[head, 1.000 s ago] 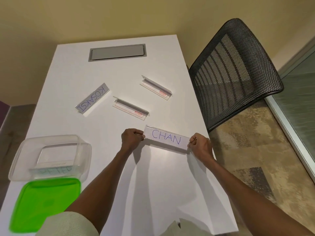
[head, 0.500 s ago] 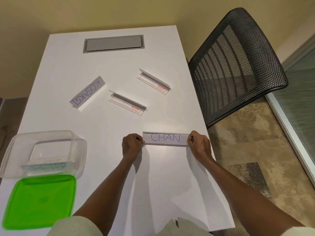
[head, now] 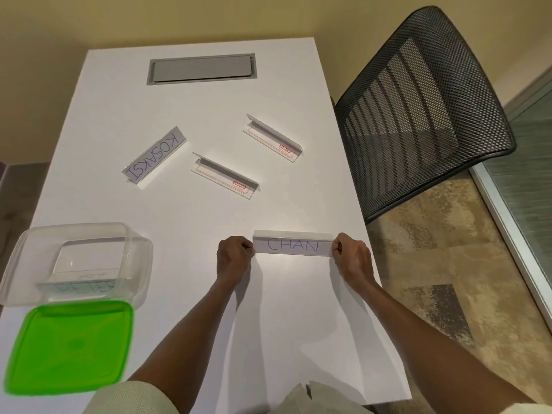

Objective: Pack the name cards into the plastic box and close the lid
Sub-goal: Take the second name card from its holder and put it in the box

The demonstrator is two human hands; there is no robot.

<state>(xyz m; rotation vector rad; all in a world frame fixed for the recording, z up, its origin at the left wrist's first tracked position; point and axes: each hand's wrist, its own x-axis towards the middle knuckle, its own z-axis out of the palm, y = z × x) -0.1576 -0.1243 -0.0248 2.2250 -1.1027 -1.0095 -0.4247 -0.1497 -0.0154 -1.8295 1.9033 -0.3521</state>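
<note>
the big white desk (head: 203,210) carries everything, so all the cards are easy to reach. a black mesh chair (head: 424,109) stands at its right side. near the left edge sits the clear plastic box (head: 21,258), open on top so cards can go in. one card that looks like it says peter (head: 86,286) is already inside. the green lid (head: 68,345) lies flat just in front of the box, off and waiting for the end.

three more cards lie farther back: the kosaksi card (head: 153,155) and two cards (head: 224,174) (head: 273,137) turned the other way.

the chan card (head: 292,245) is at the front of the desk. the left hand (head: 234,256) pinches one end and the right hand (head: 352,258) pinches the other, each grip closed tight on it, likely to keep the long card steady for the trip to the box.
</note>
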